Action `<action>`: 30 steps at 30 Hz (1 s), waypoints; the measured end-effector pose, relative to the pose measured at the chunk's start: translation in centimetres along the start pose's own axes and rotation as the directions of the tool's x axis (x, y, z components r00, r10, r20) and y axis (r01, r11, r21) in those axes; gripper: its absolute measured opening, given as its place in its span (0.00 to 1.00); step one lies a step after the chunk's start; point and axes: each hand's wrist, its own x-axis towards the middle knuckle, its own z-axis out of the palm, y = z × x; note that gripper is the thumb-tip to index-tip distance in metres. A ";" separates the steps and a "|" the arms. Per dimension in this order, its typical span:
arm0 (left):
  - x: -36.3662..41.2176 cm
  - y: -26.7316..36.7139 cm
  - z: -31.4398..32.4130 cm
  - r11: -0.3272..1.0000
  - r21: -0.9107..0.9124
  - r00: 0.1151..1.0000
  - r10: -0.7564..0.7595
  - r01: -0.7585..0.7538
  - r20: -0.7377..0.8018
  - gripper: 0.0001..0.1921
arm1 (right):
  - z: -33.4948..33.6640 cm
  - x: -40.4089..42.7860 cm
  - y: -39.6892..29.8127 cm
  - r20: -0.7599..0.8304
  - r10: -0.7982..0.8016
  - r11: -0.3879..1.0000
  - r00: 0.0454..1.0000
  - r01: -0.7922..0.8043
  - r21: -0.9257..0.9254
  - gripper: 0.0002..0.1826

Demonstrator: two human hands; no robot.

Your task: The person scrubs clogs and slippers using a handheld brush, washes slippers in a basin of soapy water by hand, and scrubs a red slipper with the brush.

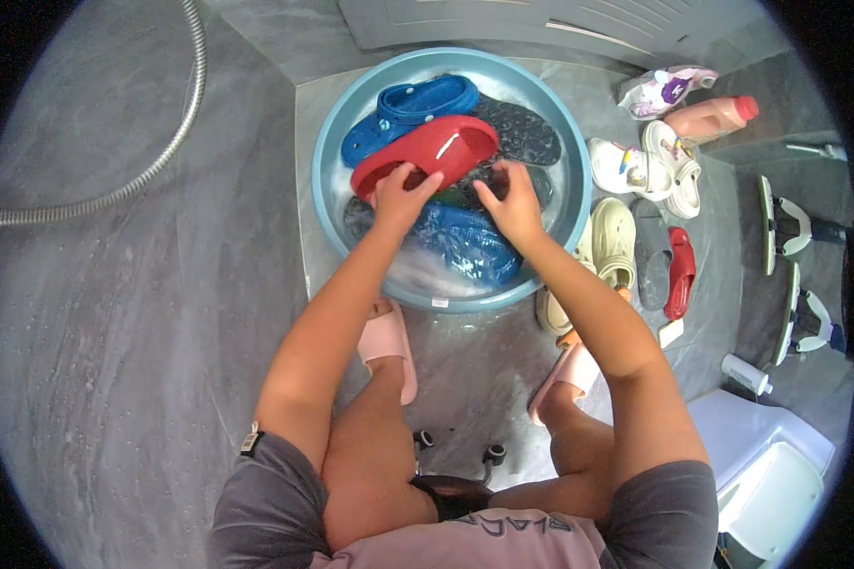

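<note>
A round blue plastic basin holds soapy water and several shoes. My left hand grips the near edge of a red rubber slide slipper, which lies tilted on top of the others. My right hand is curled over dark footwear at the basin's right, thumb and fingers apart; whether they pinch anything is unclear. Behind the red slipper lies a blue clog. A dark slipper rests sole up at the back right. Below my hands, another blue shoe is partly under the foamy water.
Right of the basin stand white clogs, a cream clog, a grey slipper and a red slipper. A pink bottle and a plastic pouch stand behind. A metal shower hose hangs at left.
</note>
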 end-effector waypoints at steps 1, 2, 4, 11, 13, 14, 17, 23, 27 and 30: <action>0.7 0.7 0.6 0.979 -0.203 0.999 0.017 -0.010 0.029 0.26 | -0.3 0.9 0.1 -0.006 -0.001 1.000 1.000 0.001 -0.008 0.25; 0.8 1.2 1.3 0.937 -0.341 0.994 -0.044 0.077 0.102 0.23 | -0.3 1.7 0.2 -0.046 -0.166 0.986 0.985 0.164 -0.035 0.26; 0.9 2.5 2.3 0.868 -0.467 0.977 -0.091 0.172 0.192 0.20 | 0.0 2.7 0.4 -0.058 -0.345 0.937 0.937 0.341 -0.070 0.28; -0.4 2.3 4.4 0.939 -0.224 0.949 -0.207 0.261 0.237 0.18 | 0.4 -0.2 2.2 0.159 0.107 0.988 0.981 -0.124 0.097 0.25; -1.2 2.0 4.3 0.958 -0.151 0.953 -0.207 0.243 0.220 0.23 | 1.2 -0.8 2.6 0.183 0.085 0.980 0.979 -0.115 0.162 0.26; 0.4 -1.4 4.0 0.949 -0.115 0.897 -0.231 0.293 0.377 0.28 | 2.0 -0.9 2.2 0.219 0.087 0.982 0.972 -0.120 0.146 0.27; -0.3 -0.3 6.2 0.954 0.004 0.860 -0.272 0.299 0.432 0.29 | 1.6 -1.8 5.2 0.304 0.255 0.963 0.918 -0.269 0.007 0.29; 1.2 0.1 9.6 0.893 0.418 0.817 -0.363 0.168 0.448 0.31 | 3.0 -1.9 9.0 0.326 0.272 0.954 0.905 -0.208 -0.217 0.23; 5.3 -6.7 6.3 0.810 0.513 0.860 -0.022 -0.284 0.511 0.34 | 6.7 0.9 2.9 0.401 0.435 0.882 0.806 -0.292 -0.369 0.19; 3.2 -5.6 8.2 0.842 0.519 0.869 -0.142 -0.146 0.474 0.28 | 6.3 0.0 3.3 0.394 0.526 0.834 0.754 -0.366 -0.413 0.16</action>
